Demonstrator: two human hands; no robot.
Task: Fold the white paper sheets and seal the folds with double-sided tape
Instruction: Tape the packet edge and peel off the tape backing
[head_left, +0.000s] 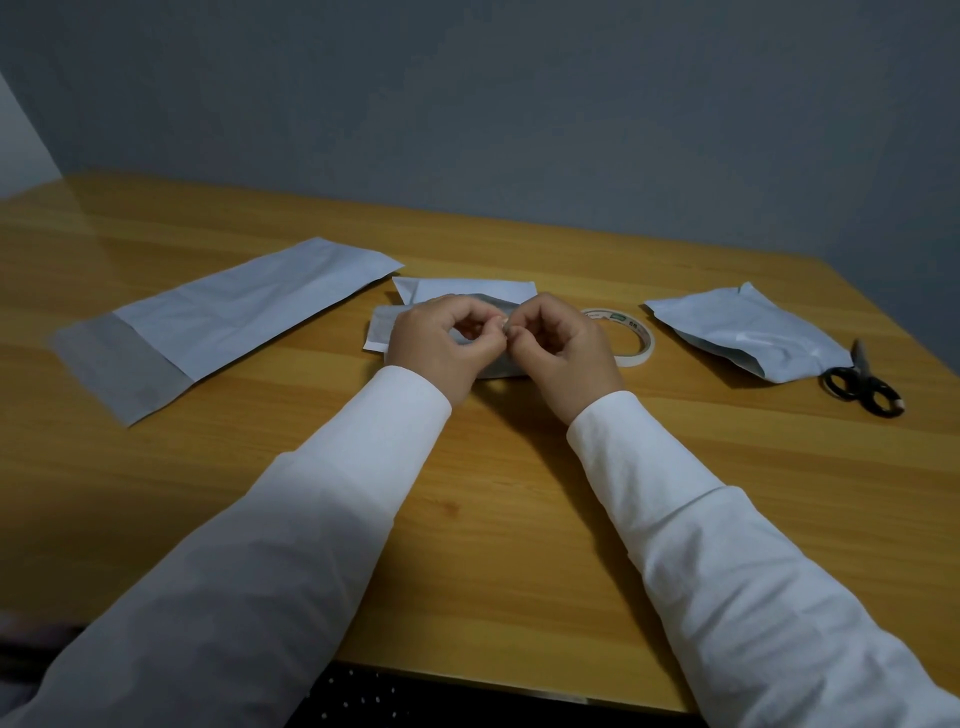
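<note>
Closest to the camera, two white sleeves reach out over the wood table. Left hand and right hand meet fingertip to fingertip, both curled and pinching something tiny between them, too small to make out. They hover right over a folded sheet. Tape roll sits just right of the right hand. Long sheet lies off left, crumpled sheet off right with black scissors beside it.
</note>
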